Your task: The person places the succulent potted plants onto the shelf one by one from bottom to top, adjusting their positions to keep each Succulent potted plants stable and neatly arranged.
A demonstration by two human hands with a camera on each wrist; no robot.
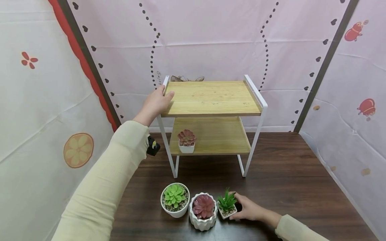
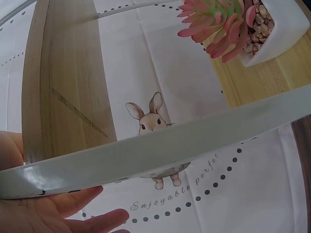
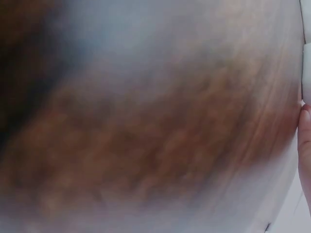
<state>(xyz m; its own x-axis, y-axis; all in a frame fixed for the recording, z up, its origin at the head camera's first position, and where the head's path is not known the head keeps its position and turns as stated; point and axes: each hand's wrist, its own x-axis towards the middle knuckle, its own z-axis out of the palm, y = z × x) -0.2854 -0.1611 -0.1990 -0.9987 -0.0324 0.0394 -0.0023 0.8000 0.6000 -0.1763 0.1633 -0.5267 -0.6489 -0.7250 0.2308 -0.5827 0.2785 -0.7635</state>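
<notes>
A two-tier wooden shelf (image 1: 211, 100) with a white metal frame (image 2: 194, 133) stands on the dark table. My left hand (image 1: 156, 102) grips the upper tier's left side, thumb on top; in the left wrist view the hand (image 2: 53, 211) has its fingers beyond the frame bar. At the table's front my right hand (image 1: 248, 208) holds a small square white pot with a spiky green plant (image 1: 227, 202) between thumb and fingers. Only a finger (image 3: 305, 145) shows at the right wrist view's edge. A pink succulent (image 1: 187, 138) in a square white pot (image 2: 284, 29) sits on the lower tier, at its left.
A round white pot with a green succulent (image 1: 175, 196) and a ribbed white pot with a dark red succulent (image 1: 203, 207) stand left of my right hand. Printed cloth (image 1: 211, 40) hangs behind the shelf and at both sides. The dark table (image 1: 289, 167) extends to the right.
</notes>
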